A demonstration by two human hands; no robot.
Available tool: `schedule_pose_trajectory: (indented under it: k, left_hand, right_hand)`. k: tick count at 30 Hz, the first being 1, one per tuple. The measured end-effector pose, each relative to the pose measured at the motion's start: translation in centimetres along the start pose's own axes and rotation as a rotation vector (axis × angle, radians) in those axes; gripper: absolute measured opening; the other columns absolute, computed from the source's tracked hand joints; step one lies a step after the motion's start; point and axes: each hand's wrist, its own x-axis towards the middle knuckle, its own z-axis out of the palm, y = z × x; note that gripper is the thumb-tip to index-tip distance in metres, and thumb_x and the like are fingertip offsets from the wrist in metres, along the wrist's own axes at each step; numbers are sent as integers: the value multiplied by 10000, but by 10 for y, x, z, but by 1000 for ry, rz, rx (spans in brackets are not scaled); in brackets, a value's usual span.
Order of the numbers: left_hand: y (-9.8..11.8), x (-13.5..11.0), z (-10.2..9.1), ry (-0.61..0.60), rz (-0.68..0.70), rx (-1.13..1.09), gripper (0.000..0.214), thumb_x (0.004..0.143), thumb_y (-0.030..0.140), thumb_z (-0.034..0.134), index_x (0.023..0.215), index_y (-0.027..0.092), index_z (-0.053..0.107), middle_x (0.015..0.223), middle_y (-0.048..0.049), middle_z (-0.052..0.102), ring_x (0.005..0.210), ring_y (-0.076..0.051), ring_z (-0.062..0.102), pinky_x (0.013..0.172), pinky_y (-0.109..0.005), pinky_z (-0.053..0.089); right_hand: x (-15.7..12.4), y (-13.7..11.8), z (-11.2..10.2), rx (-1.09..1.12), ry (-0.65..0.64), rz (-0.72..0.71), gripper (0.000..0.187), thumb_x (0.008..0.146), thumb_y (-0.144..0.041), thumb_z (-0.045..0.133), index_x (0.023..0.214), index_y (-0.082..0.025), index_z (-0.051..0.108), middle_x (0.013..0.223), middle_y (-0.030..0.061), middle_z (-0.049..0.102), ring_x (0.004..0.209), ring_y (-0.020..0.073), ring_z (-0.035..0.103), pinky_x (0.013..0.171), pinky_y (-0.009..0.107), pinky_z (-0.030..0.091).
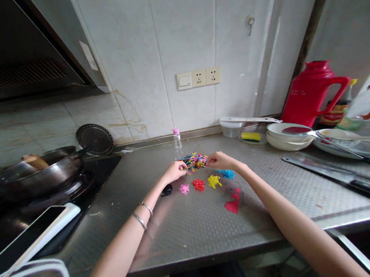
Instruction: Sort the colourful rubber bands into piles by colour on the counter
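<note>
My left hand (174, 171) and my right hand (221, 158) face each other, well apart from touching, with the fingers (182, 164) of both curled inward. How tightly either pair of fingertips meets is too small to tell. Behind the left grip, my bare left forearm (124, 239) slants back and outward; behind the right grip, my bare right forearm (287, 209) slants back the opposite way.

Observed left hand (175, 170) at left side of mixed pile of small coloured bands (194, 161), right hand (223, 159) at right side; could not discern contents of either grip; noted black pile (166, 190), pink pile (184, 189), red pile (198, 185), yellow pile (214, 181) and blue pile (226, 174) nearer counter's (169, 241) front edge; found pink-capped bottle (177, 140) near back edge, knife (330, 174) toward right end.
</note>
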Motion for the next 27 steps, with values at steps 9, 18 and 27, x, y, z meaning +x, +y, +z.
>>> schedule_pose_trajectory:
  k: [9,18,27]
  left_hand:
    - [-1,0,2,-55,14,63,208,677,246,531,788,136,669,509,20,514,478,-90,416,501,-196,269]
    - [8,-3,-3,-90,59,170,216,717,263,510,806,170,683,603,-16,589,522,-112,464,506,-206,271]
    - [14,-6,-4,-81,48,245,209,756,277,497,805,164,667,711,-43,639,582,-125,525,541,-203,315]
  right_hand:
    - [1,15,6,-18,13,38,278,693,-315,469,703,-108,653,501,-34,460,507,71,362,478,187,259]
    - [2,16,8,-35,2,26,282,700,-318,462,710,-110,652,518,-28,486,505,72,370,479,190,264]
    - [2,19,9,-47,8,31,261,695,-290,469,717,-116,662,537,-20,526,509,72,407,482,181,278]
